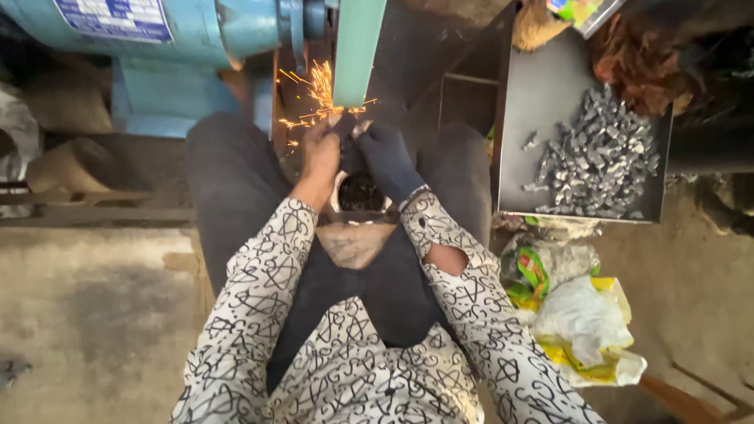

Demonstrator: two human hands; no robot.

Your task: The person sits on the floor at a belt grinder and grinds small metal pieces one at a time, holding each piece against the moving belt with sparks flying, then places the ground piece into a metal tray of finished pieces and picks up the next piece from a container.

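Both hands [353, 149] clench a small dark piece, seemingly metal, sparking against the green belt [358, 47].

The big machine [157, 39] far on the left is light blue. Its belt [357, 47] is green. The sparks [318, 98] are orange. The right hand [389, 157] wears a dark glove. The sleeves [251, 290] are white with black scribbles. The metal bits [597, 157] are grey.

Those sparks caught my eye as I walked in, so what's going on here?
A seated person presses a small piece against a green grinding belt, with sparks flying off. The bare left hand and the gloved right hand hold it together. A small cup sits between the knees, and a tray of grey metal pieces stands to the right.
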